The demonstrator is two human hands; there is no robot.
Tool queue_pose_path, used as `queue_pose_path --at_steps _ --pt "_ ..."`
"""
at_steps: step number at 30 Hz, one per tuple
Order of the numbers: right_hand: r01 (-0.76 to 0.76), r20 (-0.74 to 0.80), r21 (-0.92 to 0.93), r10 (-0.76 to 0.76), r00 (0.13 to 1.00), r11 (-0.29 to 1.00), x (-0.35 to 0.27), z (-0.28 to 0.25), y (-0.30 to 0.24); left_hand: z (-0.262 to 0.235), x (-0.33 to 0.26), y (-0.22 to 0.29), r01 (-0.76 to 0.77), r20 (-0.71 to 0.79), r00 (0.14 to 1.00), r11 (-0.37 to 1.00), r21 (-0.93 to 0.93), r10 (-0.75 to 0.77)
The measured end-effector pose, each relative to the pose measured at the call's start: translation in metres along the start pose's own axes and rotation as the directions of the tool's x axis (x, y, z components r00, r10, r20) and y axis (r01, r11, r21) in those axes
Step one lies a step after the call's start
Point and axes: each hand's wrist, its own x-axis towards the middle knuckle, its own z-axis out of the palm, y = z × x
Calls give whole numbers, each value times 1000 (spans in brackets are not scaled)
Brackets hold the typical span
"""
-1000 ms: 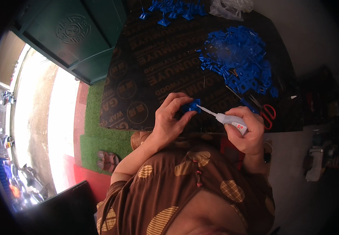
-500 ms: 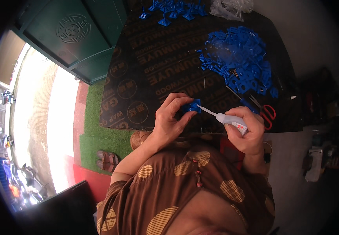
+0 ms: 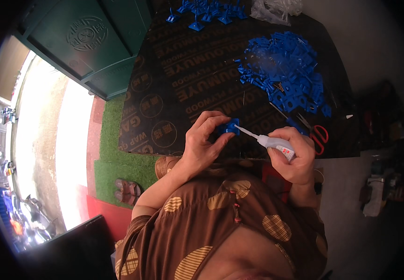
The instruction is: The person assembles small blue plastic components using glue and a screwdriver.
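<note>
Between the thumb and fingers of my left hand is a small blue plastic piece, held over the table's near edge. My right hand is wrapped round a white squeeze glue bottle with a long thin nozzle. The nozzle's tip points left and meets the blue piece, or comes very close to it; whether it touches I cannot tell. My fingers hide part of the piece.
A heap of loose blue plastic parts covers the table's right side. Near my right hand lie red-handled scissors and a blue-handled screwdriver. Assembled blue pieces stand at the far edge beside a clear plastic bag. The dark plywood table bears printing.
</note>
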Motion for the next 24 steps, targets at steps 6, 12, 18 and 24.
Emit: queue_pose_path --at_steps 6,12,18,24 --pt "0 -3 5 0 1000 1000 0 1 0 0 -1 -1 4 -2 1000 1000 0 -4" --pt "-2 4 -2 2 1000 1000 1 0 -1 0 0 -1 -2 -2 1000 1000 -9 2" --pt "-2 8 2 2 1000 1000 1 1 -1 0 -1 -1 9 3 1000 1000 -13 -9" --pt "5 6 -4 -5 1000 1000 1 1 -2 0 -1 -1 11 0 1000 1000 -13 -11"
